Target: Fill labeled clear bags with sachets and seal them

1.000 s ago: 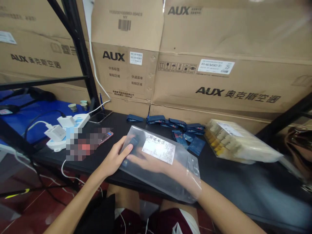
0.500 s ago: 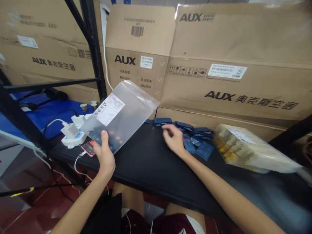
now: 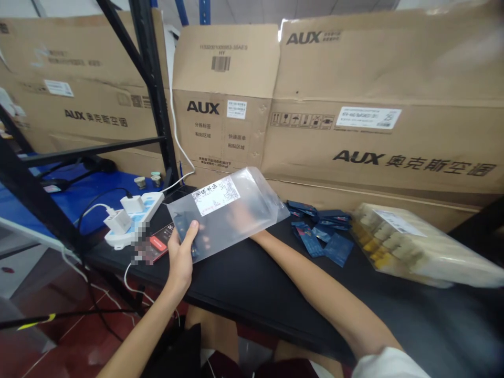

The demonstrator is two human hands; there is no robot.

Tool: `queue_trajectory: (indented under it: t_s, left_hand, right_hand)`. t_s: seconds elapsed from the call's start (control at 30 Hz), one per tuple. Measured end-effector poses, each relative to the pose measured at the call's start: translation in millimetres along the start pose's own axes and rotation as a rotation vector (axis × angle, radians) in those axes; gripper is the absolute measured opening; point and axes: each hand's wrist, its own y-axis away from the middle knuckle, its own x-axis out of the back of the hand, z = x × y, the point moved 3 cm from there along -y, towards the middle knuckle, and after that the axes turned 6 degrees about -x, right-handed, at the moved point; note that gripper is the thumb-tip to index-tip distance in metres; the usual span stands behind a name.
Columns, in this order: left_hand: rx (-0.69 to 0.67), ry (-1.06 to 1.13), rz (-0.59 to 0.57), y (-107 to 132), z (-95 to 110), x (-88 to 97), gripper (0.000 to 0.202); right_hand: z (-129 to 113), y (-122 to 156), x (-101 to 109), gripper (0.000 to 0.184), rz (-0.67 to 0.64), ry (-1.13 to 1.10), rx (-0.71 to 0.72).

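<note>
Left hand (image 3: pixel 180 260) pinches the lower edge of a clear plastic bag (image 3: pixel 232 231), thumb on the front, holding it up off the counter (image 3: pixel 252 294), seemingly so the printed label (image 3: pixel 216 196) stays readable. Right hand (image 3: pixel 241 216) is just a blur behind the plastic, so can't tell its grip. Blue sachets (image 3: pixel 318 233) lie just beyond, cardboard boxes (image 3: pixel 394 147) behind.
</note>
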Motion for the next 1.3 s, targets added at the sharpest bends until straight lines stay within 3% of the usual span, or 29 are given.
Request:
queue_trajectory:
  t_s: [0.2, 0.3, 0.37, 0.43, 0.53, 0.57, 0.63, 0.8, 0.97, 1.03, 1.13, 1.23, 1.3]
  left_hand:
    - [-0.005, -0.068, -0.06, 2, 5, -5.8, 0.056]
    - [0.002, -0.109, -0.118, 4, 6, -7.7, 0.056]
    - [0.007, -0.112, -0.144, 5, 6, -8.1, 0.055]
    - [0.01, -0.105, -0.152, 5, 6, -7.9, 0.056]
    - [0.014, -0.103, -0.147, 4, 5, -7.1, 0.055]
    - [0.017, -0.101, -0.142, 4, 5, -6.7, 0.055]
    - [0.026, -0.101, -0.144, 3, 3, -6.1, 0.054]
    - [0.052, -0.124, -0.188, 4, 1, -5.9, 0.056]
    - [0.077, -0.162, -0.21, 4, 1, -7.8, 0.06]
    - [0.071, -0.194, -0.25, 6, 1, -10.9, 0.061]
    - [0.02, -0.245, -0.338, 17, 1, -19.3, 0.057]
    - [-0.046, -0.291, -0.447, 33, 1, -31.1, 0.047]
    - [-0.038, -0.29, -0.513, 41, 0, -37.6, 0.043]
  right_hand:
    - [-25, 96, 40, 0.04, 0.001, 0.117, -0.038]
    - [-26, 138, 74, 0.021, -0.018, 0.234, -0.167]
    - [-18, 150, 99, 0.017, 0.026, 0.192, -0.284]
    - [-4, 148, 127, 0.034, 0.202, -0.015, -0.399]
    - [15, 138, 167, 0.059, 0.578, -0.536, -0.509]
    - [18, 135, 177, 0.062, 0.65, -0.696, -0.51]
    - [17, 133, 187, 0.062, 0.665, -0.907, -0.487]
    - [-6, 136, 179, 0.061, 0.465, -1.08, -0.494]
    - [-19, 134, 165, 0.057, 0.386, -1.128, -0.487]
    - [-24, 132, 157, 0.059, 0.294, -1.06, -0.506]
    - [-35, 131, 141, 0.058, 0.035, -0.796, -0.51]
    - [-49, 135, 121, 0.04, -0.224, -0.508, -0.456]
    - [-54, 139, 112, 0.029, -0.272, -0.426, -0.433]
